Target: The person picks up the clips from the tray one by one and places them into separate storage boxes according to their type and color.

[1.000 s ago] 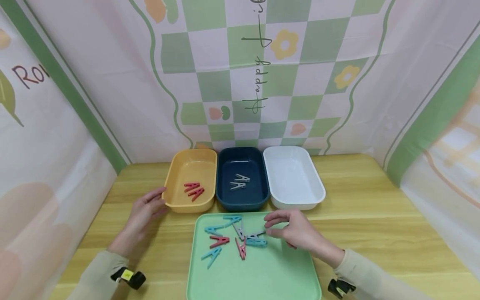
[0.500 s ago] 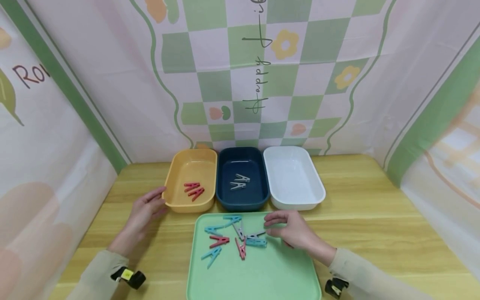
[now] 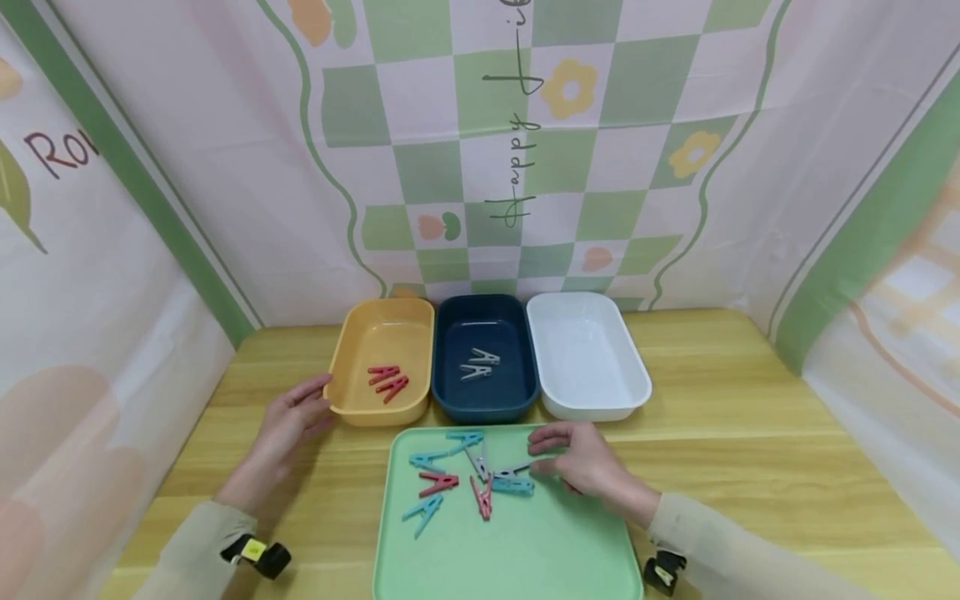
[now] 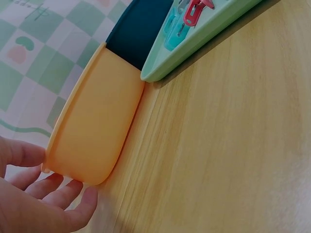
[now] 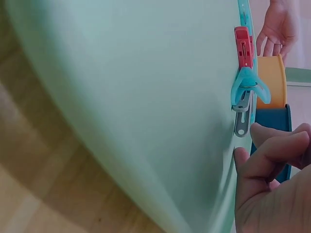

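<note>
My left hand (image 3: 292, 418) touches the near left corner of the yellow tray (image 3: 341, 392), fingertips against its outer wall and thumb at the rim in the left wrist view. My right hand (image 3: 581, 460) hovers over the green tray (image 3: 555, 550), thumb and forefinger apart, beside a grey clothespin (image 3: 517, 468). In the right wrist view that grey clothespin (image 5: 242, 124) lies just off the fingertips. A blue clothespin (image 3: 513, 486) lies against it. More blue, red and grey clothespins lie around, among them a red clothespin (image 3: 482, 498) and another red clothespin (image 3: 438, 482).
Left to right behind the green tray stand the yellow tray, a dark blue tray (image 3: 486, 412) and a white tray (image 3: 592, 404). Two red clothespins (image 3: 392, 387) lie in the yellow one, two grey clothespins (image 3: 476, 371) in the dark blue one. A patterned cloth (image 3: 420, 92) hangs behind.
My right hand has shifted only slightly, with its wrist and forearm moving a little left. The left hand, clothespins and trays stay where they were.
</note>
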`<control>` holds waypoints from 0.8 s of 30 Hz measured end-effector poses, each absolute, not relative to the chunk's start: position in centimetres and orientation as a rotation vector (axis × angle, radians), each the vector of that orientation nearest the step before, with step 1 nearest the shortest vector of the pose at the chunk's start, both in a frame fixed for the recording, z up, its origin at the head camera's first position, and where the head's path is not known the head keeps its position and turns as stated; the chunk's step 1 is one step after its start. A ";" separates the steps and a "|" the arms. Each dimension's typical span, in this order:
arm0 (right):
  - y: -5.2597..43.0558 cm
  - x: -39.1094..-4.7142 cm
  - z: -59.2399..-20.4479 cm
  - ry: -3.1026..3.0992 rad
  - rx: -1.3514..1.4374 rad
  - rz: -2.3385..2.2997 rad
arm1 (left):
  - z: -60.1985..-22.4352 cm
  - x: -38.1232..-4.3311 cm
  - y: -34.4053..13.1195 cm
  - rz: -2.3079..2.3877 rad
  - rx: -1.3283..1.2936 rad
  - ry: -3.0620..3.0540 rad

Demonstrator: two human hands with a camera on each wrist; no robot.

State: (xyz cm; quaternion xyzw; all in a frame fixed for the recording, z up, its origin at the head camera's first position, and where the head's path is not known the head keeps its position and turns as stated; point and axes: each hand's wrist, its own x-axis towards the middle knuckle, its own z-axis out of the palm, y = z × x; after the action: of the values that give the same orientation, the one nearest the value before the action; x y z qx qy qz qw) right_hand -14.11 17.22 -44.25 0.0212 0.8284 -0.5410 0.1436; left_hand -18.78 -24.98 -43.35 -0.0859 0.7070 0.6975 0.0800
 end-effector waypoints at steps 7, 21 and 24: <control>16.9 -14.1 -44.4 2.376 0.014 -1.542 | -43.3 -18.7 -25.0 2.081 -0.260 2.114; 16.6 -13.4 -44.5 2.414 -0.087 -1.490 | -43.2 -18.7 -24.9 2.097 -0.280 2.099; 16.6 -13.4 -44.5 2.431 -0.124 -1.467 | -43.2 -18.7 -24.8 2.102 -0.275 2.096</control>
State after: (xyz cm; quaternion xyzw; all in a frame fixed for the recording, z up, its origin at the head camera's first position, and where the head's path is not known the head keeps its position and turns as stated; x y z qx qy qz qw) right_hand -13.37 16.59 -44.53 -0.0430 0.8458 -0.5104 0.1492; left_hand -18.66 -24.83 -43.17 -0.0920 0.7008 0.7029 0.0802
